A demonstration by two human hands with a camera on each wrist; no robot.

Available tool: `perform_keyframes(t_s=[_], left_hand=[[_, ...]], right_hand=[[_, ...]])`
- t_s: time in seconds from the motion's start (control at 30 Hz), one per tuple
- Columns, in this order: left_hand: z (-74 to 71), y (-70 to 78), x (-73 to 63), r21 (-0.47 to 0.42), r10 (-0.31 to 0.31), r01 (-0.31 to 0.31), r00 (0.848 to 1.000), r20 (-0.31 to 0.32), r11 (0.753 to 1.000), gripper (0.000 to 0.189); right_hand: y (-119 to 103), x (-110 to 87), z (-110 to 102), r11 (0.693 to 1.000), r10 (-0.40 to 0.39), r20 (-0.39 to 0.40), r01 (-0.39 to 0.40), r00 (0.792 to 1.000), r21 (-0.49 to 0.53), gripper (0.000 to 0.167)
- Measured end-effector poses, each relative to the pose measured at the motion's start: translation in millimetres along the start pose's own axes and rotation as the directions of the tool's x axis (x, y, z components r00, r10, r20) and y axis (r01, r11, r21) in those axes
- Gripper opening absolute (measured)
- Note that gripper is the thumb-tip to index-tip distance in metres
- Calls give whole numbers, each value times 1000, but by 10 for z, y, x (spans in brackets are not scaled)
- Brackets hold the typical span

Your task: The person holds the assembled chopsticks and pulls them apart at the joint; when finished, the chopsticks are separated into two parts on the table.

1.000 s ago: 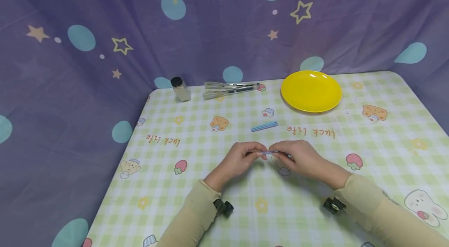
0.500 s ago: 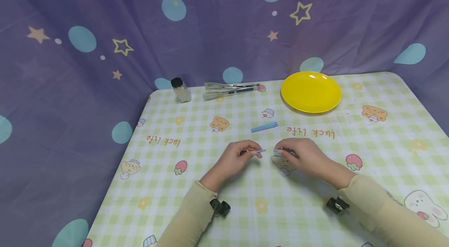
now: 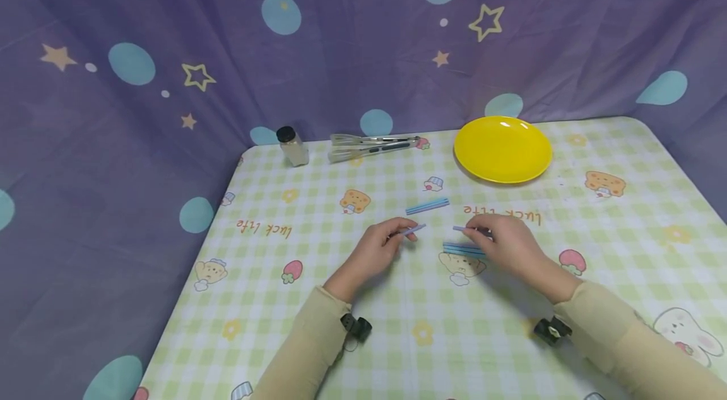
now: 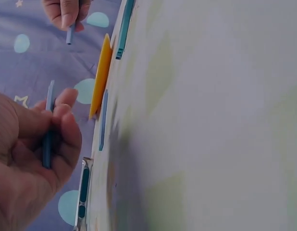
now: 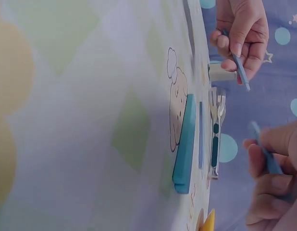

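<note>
My left hand (image 3: pixel 376 250) pinches a short, thin purple-blue stick (image 3: pixel 414 229) between thumb and fingers. The stick's free end, slightly narrowed in the right wrist view, points right. Facing it across a small gap, my right hand (image 3: pixel 512 247) pinches a similar stick (image 3: pixel 460 228), partly hidden by the fingers. Just below the right fingers, a blue set of thin sticks (image 3: pixel 461 250) lies on the tablecloth, its right end overlapped by the hand. Farther back lies another row of blue and purple sticks (image 3: pixel 427 206), side by side.
A yellow plate (image 3: pixel 502 151) stands at the back right. Metal tongs (image 3: pixel 375 149) with clear ends lie along the back edge, beside a black-capped jar (image 3: pixel 293 149). Behind the checkered tablecloth (image 3: pixel 318 299) hangs a purple curtain (image 3: pixel 352 59).
The hands, first together at one stick, have drawn apart. My right hand has left the blue set of sticks on the table and now holds a single stick slightly farther back.
</note>
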State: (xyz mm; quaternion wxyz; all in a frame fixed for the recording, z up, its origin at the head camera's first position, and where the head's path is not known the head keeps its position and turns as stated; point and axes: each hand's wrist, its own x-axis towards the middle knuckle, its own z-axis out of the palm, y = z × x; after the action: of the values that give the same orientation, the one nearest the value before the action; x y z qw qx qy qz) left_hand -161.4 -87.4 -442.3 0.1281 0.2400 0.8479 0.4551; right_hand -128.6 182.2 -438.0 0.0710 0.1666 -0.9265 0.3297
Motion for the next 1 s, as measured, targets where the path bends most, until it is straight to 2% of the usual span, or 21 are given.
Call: perform_keyframes(t_s=[0.13,0.27,0.4,0.53,0.67,0.83,1.0], left_hand=[[7,-11,66,-4,-80,80,996,-50,997,31],[19,-13,147,43,-136,142,984,-116,989,24],[36,-2,236,114,-149,176,966,-212,978,14],[75,18,334,180,-134,191,948,-288,965,8],[133,49,437,206,-129,202,939,-320,957,4],[214,76,582,217,-144,224,932,-331,950,7],[262,74,700,260,-167,261,928,-334,930,10]], right_hand=[[50,2,-12,999,30,37,-30,999,11,14],[98,12,-13,997,60,89,-64,994,35,18],[124,25,-2,995,82,102,-88,991,55,16],[115,49,21,994,87,82,-92,993,61,10],[99,78,62,994,86,73,-91,994,65,4],[89,113,112,995,86,73,-90,994,54,5],[80,138,133,993,101,99,-106,990,44,6]])
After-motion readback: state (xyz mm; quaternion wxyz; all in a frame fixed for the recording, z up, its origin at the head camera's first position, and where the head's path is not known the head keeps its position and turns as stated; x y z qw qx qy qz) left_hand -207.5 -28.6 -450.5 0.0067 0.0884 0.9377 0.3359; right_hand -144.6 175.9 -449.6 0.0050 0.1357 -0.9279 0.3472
